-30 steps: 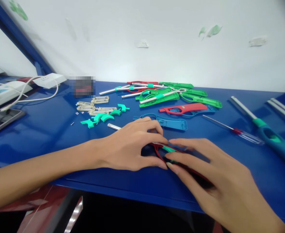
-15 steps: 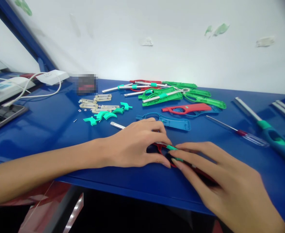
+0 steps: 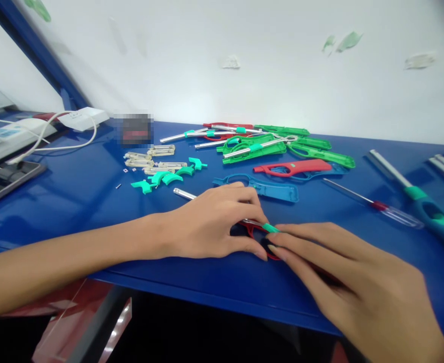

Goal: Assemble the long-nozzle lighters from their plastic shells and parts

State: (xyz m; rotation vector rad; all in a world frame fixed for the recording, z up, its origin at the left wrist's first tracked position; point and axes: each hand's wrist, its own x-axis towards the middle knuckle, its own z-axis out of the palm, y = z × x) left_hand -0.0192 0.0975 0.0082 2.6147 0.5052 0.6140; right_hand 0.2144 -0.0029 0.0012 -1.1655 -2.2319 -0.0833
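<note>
A red long-reach lighter (image 3: 250, 231) lies on the blue table near its front edge, its casing mostly covered by my hands. Its metal tube (image 3: 184, 193) sticks out to the left, beyond my left hand (image 3: 217, 222), whose fingers curl over the lighter's middle. My right hand (image 3: 354, 272) grips the handle end, with fingertips at a turquoise piece (image 3: 270, 228) set in the casing. The inside of the handle is hidden under the right hand. Just behind my left hand rests a blue casing half (image 3: 274, 190).
Turquoise triggers (image 3: 172, 178) and clear fuel tanks (image 3: 140, 160) lie back left. Green casing halves (image 3: 320, 154), metal tubes and a red casing (image 3: 301, 167) are piled at the back. On the right are a screwdriver (image 3: 380, 205) and a blue lighter (image 3: 433, 212); a phone (image 3: 13, 181) lies left.
My right fingers have shifted slightly and cover more of the turquoise piece. My left hand keeps its place on the lighter. The view has moved a little.
</note>
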